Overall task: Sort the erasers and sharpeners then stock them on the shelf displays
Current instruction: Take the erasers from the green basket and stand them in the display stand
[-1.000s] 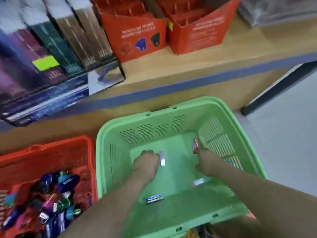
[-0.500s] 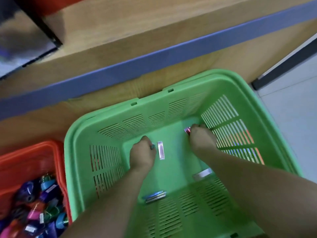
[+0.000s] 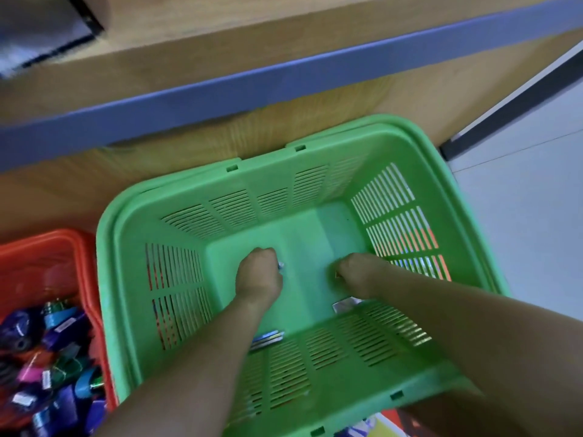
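Both hands reach down to the floor of the green basket point(image 3: 419, 159): the left hand point(image 3: 258, 275) is curled shut around a small item that peeks out at its knuckles, and the right hand point(image 3: 356, 272) is fisted too, though what its fingers pinch cannot be told. A silvery packet point(image 3: 345, 305) lies just beside the right wrist, a striped blue one point(image 3: 268, 337) against the near wall, and the red basket point(image 3: 47, 247) at left holds a heap of colourful sharpeners point(image 3: 53, 367)

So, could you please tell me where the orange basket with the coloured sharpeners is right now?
In the head view, the orange basket sits at the lower left, directly beside the left wall of the green basket that both hands reach into.
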`<action>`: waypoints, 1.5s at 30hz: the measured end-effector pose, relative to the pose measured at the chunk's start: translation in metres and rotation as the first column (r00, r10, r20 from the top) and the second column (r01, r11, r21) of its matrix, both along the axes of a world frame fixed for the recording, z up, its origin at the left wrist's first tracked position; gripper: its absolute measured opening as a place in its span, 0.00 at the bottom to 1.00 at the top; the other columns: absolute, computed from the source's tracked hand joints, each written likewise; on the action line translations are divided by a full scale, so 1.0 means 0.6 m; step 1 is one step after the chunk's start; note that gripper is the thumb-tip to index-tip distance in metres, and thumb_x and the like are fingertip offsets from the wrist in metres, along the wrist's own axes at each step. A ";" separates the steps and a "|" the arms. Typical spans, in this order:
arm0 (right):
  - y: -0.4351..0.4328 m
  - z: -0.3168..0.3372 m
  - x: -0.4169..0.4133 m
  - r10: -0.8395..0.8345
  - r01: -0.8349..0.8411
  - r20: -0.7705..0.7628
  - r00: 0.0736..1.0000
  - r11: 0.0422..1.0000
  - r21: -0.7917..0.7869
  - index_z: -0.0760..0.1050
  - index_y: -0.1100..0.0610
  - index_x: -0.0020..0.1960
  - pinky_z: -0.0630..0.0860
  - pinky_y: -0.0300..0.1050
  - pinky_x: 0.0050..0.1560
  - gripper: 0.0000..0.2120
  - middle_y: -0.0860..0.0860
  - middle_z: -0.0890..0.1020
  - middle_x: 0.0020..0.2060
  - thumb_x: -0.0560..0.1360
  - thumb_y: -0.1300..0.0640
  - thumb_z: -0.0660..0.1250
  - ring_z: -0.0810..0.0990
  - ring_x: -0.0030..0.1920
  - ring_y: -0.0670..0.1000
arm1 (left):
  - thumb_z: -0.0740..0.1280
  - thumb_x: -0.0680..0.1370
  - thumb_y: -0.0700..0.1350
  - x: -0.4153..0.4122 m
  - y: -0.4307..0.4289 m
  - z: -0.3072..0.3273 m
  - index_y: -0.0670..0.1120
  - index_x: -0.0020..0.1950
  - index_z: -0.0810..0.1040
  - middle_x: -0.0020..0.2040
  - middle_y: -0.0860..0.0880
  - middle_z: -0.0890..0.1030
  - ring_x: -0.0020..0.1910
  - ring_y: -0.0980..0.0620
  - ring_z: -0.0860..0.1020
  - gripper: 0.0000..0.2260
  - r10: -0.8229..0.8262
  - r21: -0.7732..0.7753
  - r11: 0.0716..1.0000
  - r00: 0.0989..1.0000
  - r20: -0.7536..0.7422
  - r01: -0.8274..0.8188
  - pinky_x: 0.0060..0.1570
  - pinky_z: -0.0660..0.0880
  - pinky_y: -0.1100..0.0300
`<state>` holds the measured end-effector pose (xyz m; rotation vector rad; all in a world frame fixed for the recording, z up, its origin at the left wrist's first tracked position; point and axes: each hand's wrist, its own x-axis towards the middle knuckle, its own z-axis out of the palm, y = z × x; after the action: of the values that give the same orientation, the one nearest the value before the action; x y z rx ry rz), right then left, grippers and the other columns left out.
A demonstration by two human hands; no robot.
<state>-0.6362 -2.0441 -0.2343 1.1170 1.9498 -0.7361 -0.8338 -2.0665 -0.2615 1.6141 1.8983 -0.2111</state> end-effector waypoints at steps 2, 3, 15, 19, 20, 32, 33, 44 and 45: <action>-0.007 0.011 -0.001 0.053 -0.052 0.022 0.998 0.998 -0.047 0.76 0.59 0.59 0.75 0.47 0.54 0.24 0.57 0.79 0.56 0.76 0.40 0.66 0.79 0.57 0.57 | 0.65 0.77 0.40 -0.005 -0.016 0.007 0.44 0.51 0.78 0.50 0.44 0.81 0.49 0.43 0.79 0.04 -0.074 -0.013 0.997 0.996 -0.043 0.073 0.42 0.71 0.57; -0.012 0.014 -0.002 0.077 -0.075 0.030 0.997 0.996 -0.056 0.76 0.60 0.59 0.74 0.47 0.55 0.24 0.58 0.79 0.56 0.76 0.40 0.65 0.79 0.58 0.57 | 0.65 0.77 0.38 -0.009 -0.026 0.008 0.43 0.51 0.77 0.50 0.44 0.81 0.49 0.43 0.80 0.04 -0.085 -0.034 0.996 0.995 -0.046 0.083 0.42 0.71 0.57; -0.006 0.024 0.010 -0.129 0.120 0.036 0.991 0.976 0.180 0.69 0.63 0.63 0.73 0.48 0.54 0.13 0.60 0.79 0.58 0.80 0.58 0.58 0.78 0.59 0.59 | 0.66 0.75 0.44 -0.025 -0.089 0.009 0.45 0.50 0.79 0.50 0.46 0.83 0.52 0.46 0.79 0.06 -0.314 -0.389 0.844 0.928 0.200 0.370 0.48 0.75 0.57; -0.021 0.033 0.006 -0.260 0.214 0.175 0.950 0.946 0.244 0.66 0.64 0.65 0.76 0.47 0.51 0.16 0.59 0.80 0.57 0.78 0.68 0.59 0.80 0.57 0.58 | 0.64 0.76 0.42 -0.031 -0.095 0.018 0.42 0.50 0.80 0.49 0.45 0.83 0.49 0.46 0.79 0.07 -0.266 -0.503 0.791 0.936 0.229 0.347 0.46 0.71 0.59; -0.029 0.031 -0.002 -0.275 0.234 0.174 0.945 0.946 0.224 0.66 0.65 0.66 0.76 0.47 0.52 0.17 0.59 0.79 0.58 0.77 0.69 0.59 0.80 0.58 0.58 | 0.64 0.76 0.42 -0.031 -0.096 0.023 0.42 0.47 0.82 0.46 0.44 0.83 0.45 0.47 0.78 0.08 -0.262 -0.534 0.772 0.938 0.226 0.345 0.43 0.71 0.60; -0.033 -0.017 -0.012 -0.539 0.528 0.041 0.841 0.836 0.150 0.74 0.54 0.58 0.74 0.44 0.43 0.09 0.51 0.78 0.42 0.78 0.57 0.66 0.78 0.43 0.51 | 0.73 0.72 0.39 -0.048 -0.073 0.059 0.44 0.56 0.81 0.54 0.46 0.82 0.47 0.48 0.78 0.13 -0.350 -0.649 0.606 0.887 0.301 0.459 0.45 0.71 0.60; -0.032 -0.019 -0.014 -0.553 0.542 0.038 0.833 0.827 0.146 0.76 0.53 0.55 0.72 0.43 0.41 0.07 0.50 0.78 0.40 0.78 0.56 0.67 0.78 0.42 0.51 | 0.73 0.72 0.40 -0.049 -0.076 0.058 0.44 0.57 0.81 0.55 0.46 0.82 0.48 0.47 0.78 0.14 -0.365 -0.640 0.618 0.888 0.280 0.456 0.46 0.70 0.60; -0.013 -0.021 -0.058 -0.680 0.669 0.023 0.733 0.727 0.155 0.72 0.56 0.50 0.72 0.43 0.41 0.25 0.54 0.77 0.42 0.74 0.33 0.61 0.77 0.43 0.55 | 0.64 0.79 0.44 0.012 -0.059 0.042 0.45 0.51 0.73 0.42 0.47 0.78 0.40 0.45 0.78 0.03 0.384 -0.376 0.899 0.819 0.427 -0.226 0.35 0.71 0.61; -0.013 -0.024 -0.064 -0.708 0.698 0.000 0.706 0.697 0.165 0.72 0.56 0.51 0.72 0.43 0.41 0.23 0.54 0.77 0.43 0.75 0.36 0.62 0.78 0.44 0.55 | 0.64 0.78 0.44 0.017 -0.057 0.036 0.45 0.51 0.74 0.43 0.46 0.79 0.43 0.44 0.79 0.04 0.376 -0.313 0.914 0.831 0.410 -0.260 0.38 0.72 0.60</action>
<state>-0.6747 -2.0518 -0.2485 2.0144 1.5009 -0.9292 -0.8235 -2.1006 -0.2398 1.0397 1.6543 0.0797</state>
